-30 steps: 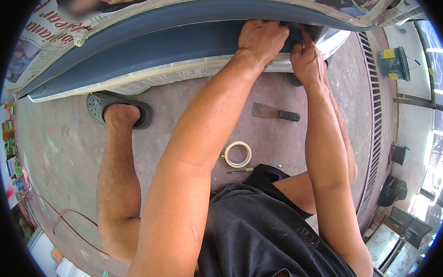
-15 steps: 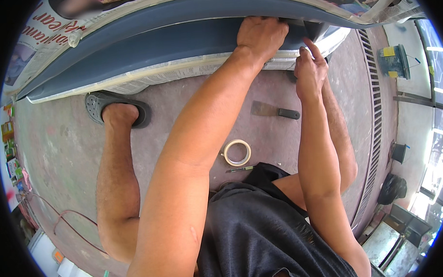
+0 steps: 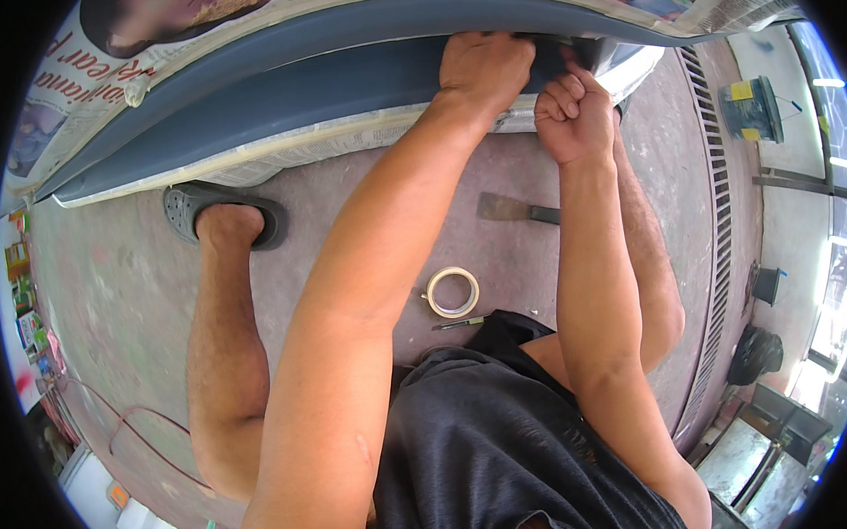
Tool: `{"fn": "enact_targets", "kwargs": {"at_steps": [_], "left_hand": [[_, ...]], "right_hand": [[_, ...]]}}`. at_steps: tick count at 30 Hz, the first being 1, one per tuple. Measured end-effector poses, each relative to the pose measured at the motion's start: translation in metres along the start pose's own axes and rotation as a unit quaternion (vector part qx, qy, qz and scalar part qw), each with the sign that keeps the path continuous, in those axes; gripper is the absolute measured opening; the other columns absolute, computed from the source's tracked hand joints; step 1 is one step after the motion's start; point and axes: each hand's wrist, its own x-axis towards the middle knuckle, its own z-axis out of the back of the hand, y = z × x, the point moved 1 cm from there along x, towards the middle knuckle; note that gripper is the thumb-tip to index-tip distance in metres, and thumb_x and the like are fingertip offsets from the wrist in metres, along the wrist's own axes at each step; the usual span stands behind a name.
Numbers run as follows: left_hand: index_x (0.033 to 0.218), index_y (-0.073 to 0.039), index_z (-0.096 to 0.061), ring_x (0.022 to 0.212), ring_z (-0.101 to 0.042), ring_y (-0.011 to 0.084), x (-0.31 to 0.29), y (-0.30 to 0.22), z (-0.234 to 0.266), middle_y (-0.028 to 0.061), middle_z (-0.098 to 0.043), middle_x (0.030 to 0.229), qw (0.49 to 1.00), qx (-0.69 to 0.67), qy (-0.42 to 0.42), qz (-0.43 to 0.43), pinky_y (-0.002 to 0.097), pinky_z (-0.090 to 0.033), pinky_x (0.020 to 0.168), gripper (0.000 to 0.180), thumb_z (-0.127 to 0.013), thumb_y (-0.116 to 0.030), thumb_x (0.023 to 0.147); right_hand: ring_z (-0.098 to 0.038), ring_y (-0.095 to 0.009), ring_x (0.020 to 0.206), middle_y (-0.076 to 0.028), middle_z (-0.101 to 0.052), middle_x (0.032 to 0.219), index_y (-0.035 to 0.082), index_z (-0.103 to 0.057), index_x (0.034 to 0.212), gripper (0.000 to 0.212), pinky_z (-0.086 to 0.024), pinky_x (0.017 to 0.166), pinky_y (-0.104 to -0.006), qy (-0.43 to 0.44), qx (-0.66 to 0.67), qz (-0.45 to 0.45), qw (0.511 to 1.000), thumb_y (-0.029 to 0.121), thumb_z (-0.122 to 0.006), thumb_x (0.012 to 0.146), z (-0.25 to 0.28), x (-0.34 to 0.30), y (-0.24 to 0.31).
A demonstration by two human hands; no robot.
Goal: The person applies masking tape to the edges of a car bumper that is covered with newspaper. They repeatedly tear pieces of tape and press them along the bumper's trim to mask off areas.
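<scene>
A long blue-grey panel (image 3: pixel 342 76), curved by the lens, spans the far side, bordered by masking tape and newspaper. Against its recessed face my left hand (image 3: pixel 487 74) is closed in a fist-like grip, knuckles up; whatever its fingers hold is hidden. To its right, my right hand (image 3: pixel 575 115) has the index finger stretched toward the panel's dark, glossy right part (image 3: pixel 592 58), while its other fingers curl into the palm. Nothing shows in that hand. On the floor below lie a putty knife (image 3: pixel 505 208), partly behind my right forearm, a masking tape roll (image 3: pixel 452 291) and a slim cutter-like tool (image 3: pixel 460 324).
My foot in a grey clog (image 3: pixel 221 213) rests under the panel at left. A floor drain grate (image 3: pixel 706 208) runs along the right. Beyond it stand a blue bucket (image 3: pixel 752 109) and a black bag (image 3: pixel 755 354). A reddish hose (image 3: pixel 135 410) lies at lower left.
My left hand has shifted slightly left along the panel. My right hand has moved left and up, its index finger now reaching to the panel; its forearm now covers the putty knife's handle end.
</scene>
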Motion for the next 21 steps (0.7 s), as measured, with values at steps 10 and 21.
{"fn": "enact_targets", "kwargs": {"at_steps": [10,21], "left_hand": [[0.099,-0.013,-0.080,0.101,-0.073,0.0377,0.001,0.004,0.000,0.0142,-0.076,0.113,1.000,0.005,0.010,0.000,0.0501,-0.058,0.088,0.019,-0.064,-0.022,0.093],[0.115,-0.013,-0.077,0.101,-0.074,0.0377,-0.002,0.004,-0.004,0.0121,-0.075,0.116,0.999,0.023,0.022,0.002,0.0492,-0.058,0.091,0.025,-0.063,-0.024,0.097]], "right_hand": [[-0.033,-0.008,0.049,0.005,-0.040,0.063,0.009,-0.057,0.124,0.018,-0.027,0.047,-0.0253,-0.043,-0.070,0.023,0.996,0.012,-0.047,0.109,-0.004,-0.002,0.001],[-0.032,-0.007,0.050,0.006,-0.038,0.065,0.001,-0.056,0.134,0.030,-0.027,0.048,-0.0249,-0.055,-0.134,0.012,0.989,0.011,-0.045,0.108,-0.016,-0.009,-0.013]]}}
